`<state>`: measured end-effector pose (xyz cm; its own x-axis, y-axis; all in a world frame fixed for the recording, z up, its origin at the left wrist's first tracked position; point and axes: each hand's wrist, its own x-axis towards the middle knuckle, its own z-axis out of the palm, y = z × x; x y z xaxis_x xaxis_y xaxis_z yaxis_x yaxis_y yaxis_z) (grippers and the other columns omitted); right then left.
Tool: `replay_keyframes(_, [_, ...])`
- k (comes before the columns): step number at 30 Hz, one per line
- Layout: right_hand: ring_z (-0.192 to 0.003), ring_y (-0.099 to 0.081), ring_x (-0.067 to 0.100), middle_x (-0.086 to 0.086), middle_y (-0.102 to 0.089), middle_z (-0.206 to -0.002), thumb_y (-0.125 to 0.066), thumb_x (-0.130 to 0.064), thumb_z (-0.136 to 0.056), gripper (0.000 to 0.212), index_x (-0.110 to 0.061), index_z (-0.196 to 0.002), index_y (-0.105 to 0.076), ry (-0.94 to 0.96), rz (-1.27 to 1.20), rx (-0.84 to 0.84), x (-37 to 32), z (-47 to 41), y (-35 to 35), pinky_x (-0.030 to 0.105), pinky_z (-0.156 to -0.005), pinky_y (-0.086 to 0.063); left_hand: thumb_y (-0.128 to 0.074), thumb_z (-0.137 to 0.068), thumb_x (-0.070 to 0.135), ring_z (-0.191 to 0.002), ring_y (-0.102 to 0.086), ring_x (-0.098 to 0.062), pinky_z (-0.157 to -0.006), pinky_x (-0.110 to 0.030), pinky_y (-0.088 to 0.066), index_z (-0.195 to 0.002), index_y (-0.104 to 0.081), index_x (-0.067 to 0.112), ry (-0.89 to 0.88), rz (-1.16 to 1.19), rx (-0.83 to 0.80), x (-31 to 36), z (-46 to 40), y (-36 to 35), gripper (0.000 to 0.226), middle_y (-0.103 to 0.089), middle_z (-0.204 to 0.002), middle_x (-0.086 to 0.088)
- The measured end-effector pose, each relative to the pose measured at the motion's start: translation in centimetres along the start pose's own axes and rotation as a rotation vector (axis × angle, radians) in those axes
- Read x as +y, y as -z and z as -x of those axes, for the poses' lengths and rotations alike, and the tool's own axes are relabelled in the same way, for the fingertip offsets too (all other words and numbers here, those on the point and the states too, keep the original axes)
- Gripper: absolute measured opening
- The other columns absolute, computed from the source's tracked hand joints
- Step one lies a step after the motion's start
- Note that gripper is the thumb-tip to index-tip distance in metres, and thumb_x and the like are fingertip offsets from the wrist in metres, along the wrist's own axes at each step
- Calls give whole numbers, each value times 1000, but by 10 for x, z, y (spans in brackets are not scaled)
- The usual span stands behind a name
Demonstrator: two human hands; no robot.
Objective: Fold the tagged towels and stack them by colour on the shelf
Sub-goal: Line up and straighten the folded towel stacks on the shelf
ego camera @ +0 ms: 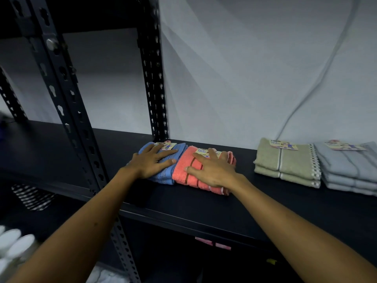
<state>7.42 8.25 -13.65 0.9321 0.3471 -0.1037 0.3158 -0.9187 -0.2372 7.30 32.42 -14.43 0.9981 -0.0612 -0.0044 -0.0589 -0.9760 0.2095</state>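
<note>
Four piles of folded towels sit on the shelf point(204, 203), one colour each. We lay our left hand point(152, 161) flat on the blue pile point(163, 176) and our right hand point(212, 170) flat on the coral pile point(183, 174). Both hands are spread, fingers nearly straight, pressing down and gripping nothing. The hands are apart, one pile each.

The blue and coral piles lie touching, side by side, near the back edge of the shelf, just in front of the upright post point(154, 78). The olive pile point(285, 166) and the grey pile point(346, 170) lie toward the right end of the shelf, close beside each other and well apart from the coral pile. The grey pile runs out of view at the right, so its full extent cannot be told.

Placement follows the sorting rule: every towel rests on towels of its own colour, with the paper tags point(206, 152) facing up at the back edge, where they can be read. We judge that the flat palms serve to compress the soft cloth and square each pile so that it does not spring open or lean. We judge the step in hand to be the settling of these two piles. Whether more towels remain to be folded cannot be told.
</note>
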Motion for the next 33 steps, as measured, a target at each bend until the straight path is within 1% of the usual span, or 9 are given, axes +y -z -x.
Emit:
replay_keyframes(3, [-149,-4,40,3,-14,-163,-31,-78,-87,70,-48,-150,-21,79,-186,53,13,0,10,61,-116,-16,-3,-54,100,-151,-1,-18,-113,-67,-6,-145,-16,61,-3,-21,-23,-1,-3,2,99,-5,-164,11])
replay_keyframes(6, [-145,-26,27,5,-32,-156,-40,-70,-88,70,-35,-149,-36,174,-344,252,36,9,28,53,-115,-27,-5,-72,86,-150,-9,-18,-111,-71,-4,-144,-25,59,-36,-12,76,10,-2,7,80,-18,-162,10])
replay_keyframes(9, [-147,-22,22,6,-33,-156,-53,-43,-95,60,-25,-150,-37,227,-165,399,74,25,43,46,-117,-25,-16,-79,79,-151,-7,-16,-115,-66,-4,-146,-35,47,-227,-3,262,43,5,10,77,-26,-160,2])
replay_keyframes(14, [-146,-18,23,1,-31,-155,-50,-63,-89,76,-31,-152,-25,161,268,288,145,48,46,45,-117,-20,-44,-73,85,-152,2,-14,-119,-49,-2,-154,-12,41,-633,-218,62,118,13,-11,97,-7,-165,2])
replay_keyframes(18, [-149,-9,29,4,-13,-162,-46,-63,-91,80,-35,-155,-6,57,457,190,182,58,38,49,-118,-15,-28,-81,84,-151,-11,-20,-119,-53,-17,-155,-11,39,-605,-246,81,130,1,-26,88,-13,-164,-3])
replay_keyframes(22, [-147,-18,29,7,-13,-163,-44,-50,-98,75,-26,-156,-3,33,458,213,198,56,35,43,-116,-25,0,-76,87,-150,-18,-24,-114,-57,-23,-154,-17,40,-545,-281,169,133,1,-31,92,-22,-162,-2])
replay_keyframes(27, [-135,-35,29,7,-27,-157,-43,-45,-99,68,-20,-155,-13,101,482,245,203,52,32,40,-107,-36,-31,-96,66,-121,-58,-27,-104,-50,-40,-136,-54,23,-578,-26,530,139,0,-33,63,-64,-130,-4])
replay_keyframes(31, [-137,-34,31,8,-27,-157,-42,-43,-100,65,-19,-154,-15,113,486,278,204,53,26,41,-107,-34,-56,-93,40,-117,-60,-30,-99,-51,-46,-134,-53,17,-583,-6,717,137,-6,-38,47,-62,-130,-10])
replay_keyframes(33, [-137,-33,32,9,-28,-157,-42,-41,-100,64,-18,-154,-16,125,476,283,204,54,26,42,-108,-34,-43,-98,53,-124,-56,-32,-100,-52,-46,-137,-50,23,-642,-171,612,135,-6,-47,50,-58,-136,-11])
